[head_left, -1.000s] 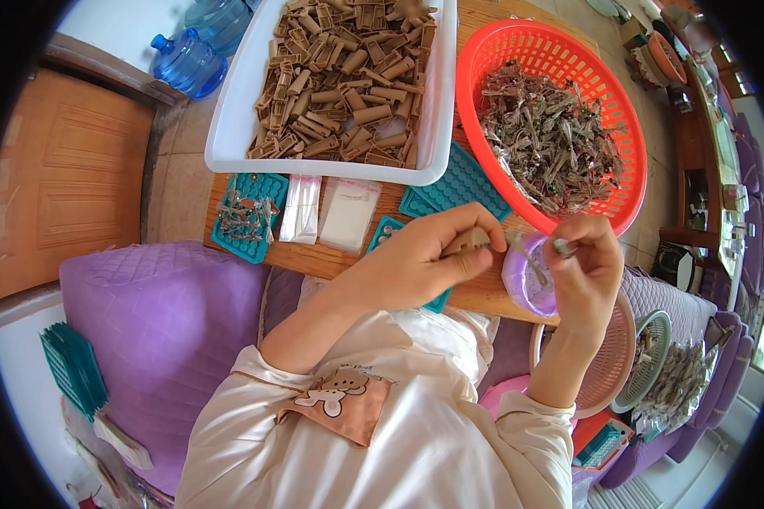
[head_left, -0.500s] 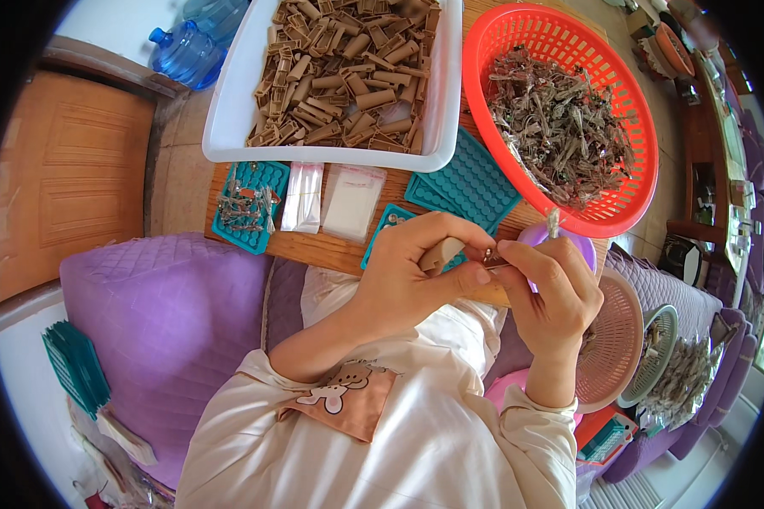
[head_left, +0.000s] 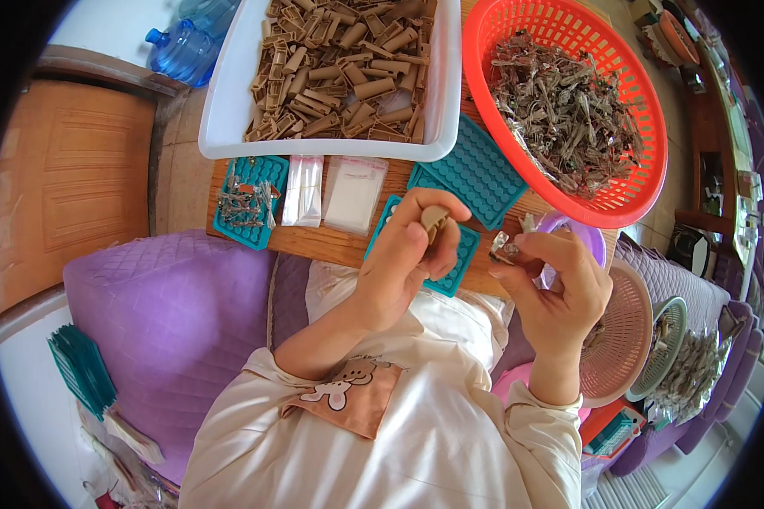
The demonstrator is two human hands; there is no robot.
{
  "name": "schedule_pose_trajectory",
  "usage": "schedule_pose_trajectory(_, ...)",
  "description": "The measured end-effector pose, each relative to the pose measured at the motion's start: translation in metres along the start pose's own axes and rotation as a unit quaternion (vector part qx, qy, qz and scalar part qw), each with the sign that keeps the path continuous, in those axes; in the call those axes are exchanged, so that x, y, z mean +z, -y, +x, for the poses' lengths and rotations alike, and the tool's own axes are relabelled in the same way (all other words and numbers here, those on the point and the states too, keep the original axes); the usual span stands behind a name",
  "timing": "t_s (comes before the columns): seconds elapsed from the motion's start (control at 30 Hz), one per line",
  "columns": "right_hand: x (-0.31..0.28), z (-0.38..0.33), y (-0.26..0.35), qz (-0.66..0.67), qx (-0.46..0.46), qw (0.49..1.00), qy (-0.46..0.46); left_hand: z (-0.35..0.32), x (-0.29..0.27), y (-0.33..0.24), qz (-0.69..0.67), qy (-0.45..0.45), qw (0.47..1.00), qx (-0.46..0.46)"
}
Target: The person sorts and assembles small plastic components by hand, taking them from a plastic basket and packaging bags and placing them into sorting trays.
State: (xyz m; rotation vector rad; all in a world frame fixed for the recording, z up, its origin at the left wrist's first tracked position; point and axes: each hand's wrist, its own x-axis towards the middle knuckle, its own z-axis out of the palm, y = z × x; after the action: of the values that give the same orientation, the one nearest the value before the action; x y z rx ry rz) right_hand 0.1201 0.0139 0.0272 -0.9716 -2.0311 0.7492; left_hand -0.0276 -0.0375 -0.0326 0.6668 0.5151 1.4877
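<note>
My left hand is closed round a tan plastic casing, a small half-round piece whose end faces up. A short way to the right, my right hand pinches a small part with clear, shiny plastic and a dark bit between thumb and fingers; its exact kind cannot be made out. The two hands are apart, above the table's near edge. Under and behind the left hand lies a teal moulded tray with round hollows. A purple bowl is partly hidden behind the right hand.
A white tub full of tan casings stands at the back, beside a red basket of tangled wired parts. Teal trays, clear plastic bags and a tray of small parts lie on the wooden table. Pink and green baskets stand right.
My hands have moved apart from where they met. The left hand has turned the tan casing end-up, and the right hand has drawn back slightly rightward with the small part.
</note>
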Motion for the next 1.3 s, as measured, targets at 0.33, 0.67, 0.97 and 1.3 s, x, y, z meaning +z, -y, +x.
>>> schedule_pose_trajectory(0.33,0.025,-0.007,0.000,0.059,-0.070,0.995,-0.039,-0.006,0.010,0.008,0.033,-0.065,0.996,0.059)
schedule_pose_trajectory(0.67,0.029,-0.013,-0.006,0.065,-0.113,0.990,-0.057,-0.010,0.015,-0.004,0.099,-0.095,0.990,-0.020)
schedule_pose_trajectory(0.97,0.032,-0.023,-0.010,0.108,0.037,0.993,0.031,-0.007,0.014,-0.004,0.124,-0.130,0.984,0.004)
schedule_pose_trajectory(1.3,0.062,-0.039,-0.017,0.356,0.194,0.914,-0.018,-0.002,0.011,-0.003,0.121,-0.162,0.979,0.000)
